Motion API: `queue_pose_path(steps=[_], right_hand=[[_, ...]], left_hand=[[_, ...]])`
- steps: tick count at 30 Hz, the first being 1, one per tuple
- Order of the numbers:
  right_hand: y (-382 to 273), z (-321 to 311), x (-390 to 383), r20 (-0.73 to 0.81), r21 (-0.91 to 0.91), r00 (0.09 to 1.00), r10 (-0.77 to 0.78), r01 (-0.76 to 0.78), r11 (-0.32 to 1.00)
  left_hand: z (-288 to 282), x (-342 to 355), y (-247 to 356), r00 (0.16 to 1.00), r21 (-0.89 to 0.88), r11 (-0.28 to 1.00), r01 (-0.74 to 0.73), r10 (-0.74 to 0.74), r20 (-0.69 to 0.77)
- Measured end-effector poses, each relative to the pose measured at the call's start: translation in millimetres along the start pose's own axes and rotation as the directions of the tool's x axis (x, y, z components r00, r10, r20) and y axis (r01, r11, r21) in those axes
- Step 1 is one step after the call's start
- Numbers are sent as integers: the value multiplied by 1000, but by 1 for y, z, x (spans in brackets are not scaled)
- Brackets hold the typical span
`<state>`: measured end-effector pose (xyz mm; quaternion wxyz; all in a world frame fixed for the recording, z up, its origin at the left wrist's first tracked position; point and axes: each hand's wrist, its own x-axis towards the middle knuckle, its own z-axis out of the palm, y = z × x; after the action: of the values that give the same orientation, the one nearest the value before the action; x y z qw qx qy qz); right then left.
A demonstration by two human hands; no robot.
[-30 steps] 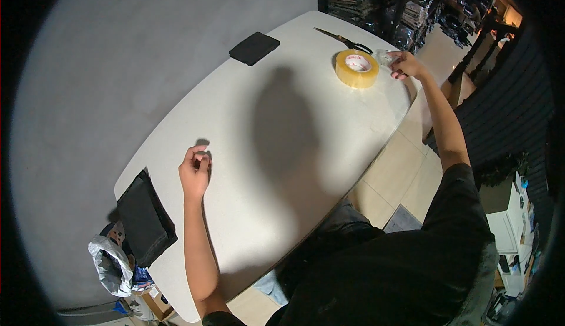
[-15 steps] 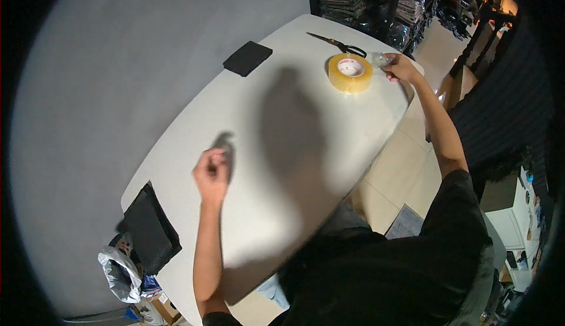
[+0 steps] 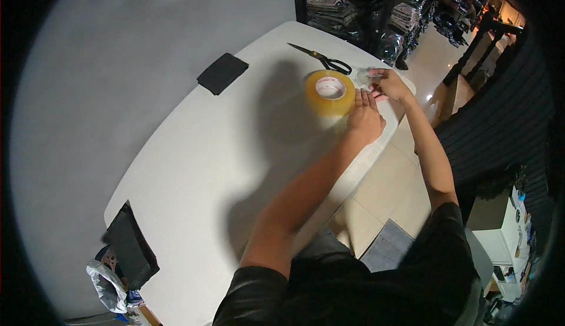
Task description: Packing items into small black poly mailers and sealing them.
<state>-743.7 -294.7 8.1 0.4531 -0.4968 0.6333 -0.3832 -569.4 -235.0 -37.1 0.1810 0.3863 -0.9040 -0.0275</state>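
My right hand [image 3: 391,86] is at the table's far right end, its fingers closed on a small crumpled piece of clear plastic [image 3: 362,77]. Just below it, my left hand [image 3: 367,121] lies with fingers stretched out, their tips beside a wide roll of yellowish clear tape [image 3: 329,92]. Whether those fingertips touch the roll or the plastic, I cannot tell. Black-handled scissors [image 3: 322,59] rest behind the roll, blades pointing left.
A folded black cloth-like piece [image 3: 223,73] lies at the white table's [image 3: 194,179] wall-side edge. Another black flat piece [image 3: 132,249] overhangs the near left edge, above a grey plastic bag [image 3: 106,285]. Shelves with wrapped stacks [image 3: 331,11] stand beyond the far end.
My left hand has moved from the table's left middle to the far right, beside the tape roll. My right hand stays by the clear plastic. The whole view has shifted slightly.
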Motion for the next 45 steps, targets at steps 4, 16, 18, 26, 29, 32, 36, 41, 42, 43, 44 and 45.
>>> queue_pose_path(steps=[4,16,18,26,29,32,36,41,42,43,44,45], right_hand=[[3,-29,-11,-44,-103,999,22,-26,994],[1,-62,8,-165,-159,928,-333,308,938],[-12,-41,-10,-80,-166,943,-323,307,937],[21,-26,-7,45,-355,938,-343,336,873],[20,-17,-3,39,-253,932,-361,359,899],[13,-23,-8,29,-276,932,-360,354,894],[17,-54,-7,-170,-329,868,-466,396,857],[7,-47,-11,-156,-418,891,-426,331,846],[6,-42,-14,-137,-374,925,-355,284,883],[5,-35,-17,-124,-373,923,-363,296,880],[11,-39,-18,-152,-444,855,-496,390,807],[13,-40,-20,-162,-506,766,-623,477,718]], left_hand=[[-8,7,17,987,-150,987,67,-44,152],[-21,-8,6,991,-214,970,113,-126,-50],[-21,-10,1,985,-184,976,113,-134,-106],[-29,-6,7,984,-349,921,172,-178,17],[-23,-9,3,971,-250,958,138,-181,-156],[-22,-7,5,977,-217,961,173,-195,-82],[-24,-3,17,981,-271,946,179,-192,-23],[-19,-8,5,966,-249,954,165,-207,-155],[-21,-11,3,964,-246,954,170,-213,-161],[-23,-19,-1,965,-215,969,119,-164,-205],[-27,-25,1,962,-187,980,62,-109,-251],[-32,-34,-4,958,-180,981,75,-121,-260]])
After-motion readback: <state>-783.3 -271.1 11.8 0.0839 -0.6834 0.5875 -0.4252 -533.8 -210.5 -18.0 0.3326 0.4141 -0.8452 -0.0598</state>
